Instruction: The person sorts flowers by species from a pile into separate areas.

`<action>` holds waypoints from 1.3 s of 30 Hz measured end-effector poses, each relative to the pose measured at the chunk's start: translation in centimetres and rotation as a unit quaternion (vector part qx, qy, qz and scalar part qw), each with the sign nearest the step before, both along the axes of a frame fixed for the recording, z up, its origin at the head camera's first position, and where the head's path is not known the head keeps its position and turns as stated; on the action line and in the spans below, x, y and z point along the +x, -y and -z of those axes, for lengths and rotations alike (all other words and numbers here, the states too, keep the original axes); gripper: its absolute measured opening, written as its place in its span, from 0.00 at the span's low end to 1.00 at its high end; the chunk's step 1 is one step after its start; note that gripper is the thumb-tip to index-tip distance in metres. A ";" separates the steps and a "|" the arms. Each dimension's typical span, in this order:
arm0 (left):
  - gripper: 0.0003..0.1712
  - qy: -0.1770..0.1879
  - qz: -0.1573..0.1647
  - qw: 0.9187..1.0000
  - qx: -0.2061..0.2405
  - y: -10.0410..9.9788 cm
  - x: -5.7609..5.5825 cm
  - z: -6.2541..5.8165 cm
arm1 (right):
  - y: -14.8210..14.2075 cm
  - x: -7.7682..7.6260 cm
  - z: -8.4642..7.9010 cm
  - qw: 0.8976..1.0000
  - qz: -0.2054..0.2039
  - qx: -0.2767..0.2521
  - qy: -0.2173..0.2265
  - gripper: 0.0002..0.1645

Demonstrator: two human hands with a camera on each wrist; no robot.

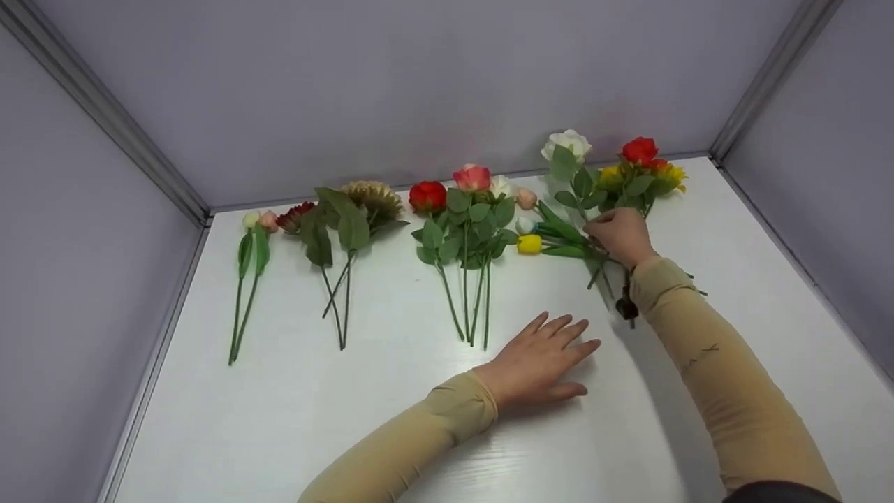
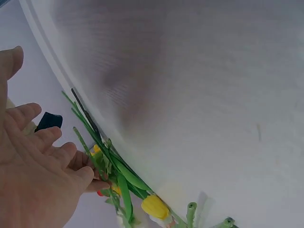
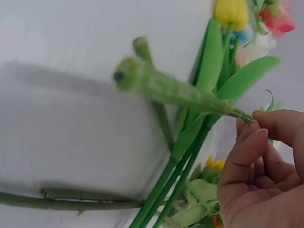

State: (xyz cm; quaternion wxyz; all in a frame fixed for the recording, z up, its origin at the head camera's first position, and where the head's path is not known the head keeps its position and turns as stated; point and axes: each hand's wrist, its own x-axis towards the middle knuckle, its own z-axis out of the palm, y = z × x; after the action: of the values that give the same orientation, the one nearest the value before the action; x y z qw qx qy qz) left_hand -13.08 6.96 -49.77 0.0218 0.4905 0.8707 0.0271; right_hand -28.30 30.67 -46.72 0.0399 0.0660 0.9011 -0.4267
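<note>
At the right of the head view my right hand (image 1: 621,236) pinches the green stem of a white rose (image 1: 569,145) between thumb and fingertips. The right wrist view shows the stem's cut end (image 3: 126,76) pointing away from the fingers. Beneath it lie tulips with a yellow head (image 1: 529,244), a pale blue one (image 1: 525,225) and a peach one (image 1: 526,198). Beside them are a red rose (image 1: 640,150) and yellow sunflowers (image 1: 670,178), partly hidden by leaves. My left hand (image 1: 539,363) holds nothing, fingers spread and palm down over the white table (image 1: 349,419).
Farther left lie roses with red (image 1: 427,197) and pink (image 1: 472,177) heads, then brownish large-leaved flowers (image 1: 374,199), then two tulips (image 1: 251,255) at the far left. Grey panels (image 1: 419,84) wall the table at the back and sides.
</note>
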 end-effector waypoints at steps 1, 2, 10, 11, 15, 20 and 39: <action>0.41 0.006 -0.006 1.000 0.007 0.1 -0.1 -0.1 | 0.1 0.1 -0.3 1.000 -0.001 -0.008 0.000 0.21; 0.40 0.013 -0.013 1.000 0.014 0.3 -0.3 -0.2 | 0.2 0.2 -0.6 1.000 0.000 -0.019 -0.002 0.22; 0.30 0.179 -0.149 0.953 0.195 2.2 -1.9 -1.2 | 1.5 1.5 -3.0 0.990 0.000 -0.140 -0.005 0.25; 0.29 0.215 -0.174 0.933 0.230 2.6 -2.1 -1.3 | 1.8 1.6 -3.2 0.989 0.001 -0.149 0.001 0.25; 0.24 0.340 -0.252 0.830 0.363 3.9 -3.0 -1.7 | 3.2 2.2 -3.7 0.981 0.002 -0.195 0.022 0.26; 0.22 0.414 -0.280 0.733 0.462 5.0 -3.6 -1.8 | 5.5 3.3 -3.6 0.966 -0.021 -0.258 0.023 0.26; 0.12 0.436 -0.294 0.668 0.526 7.2 -3.3 -0.3 | 12.2 6.1 -2.7 0.942 -0.083 -0.325 0.001 0.18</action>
State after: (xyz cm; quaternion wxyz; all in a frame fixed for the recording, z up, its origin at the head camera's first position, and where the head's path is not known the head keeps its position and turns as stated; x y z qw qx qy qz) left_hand -16.37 -0.19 -49.49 0.1281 0.0716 0.7024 0.6965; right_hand -22.16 18.47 -44.00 0.0949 -0.0253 0.7158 -0.6913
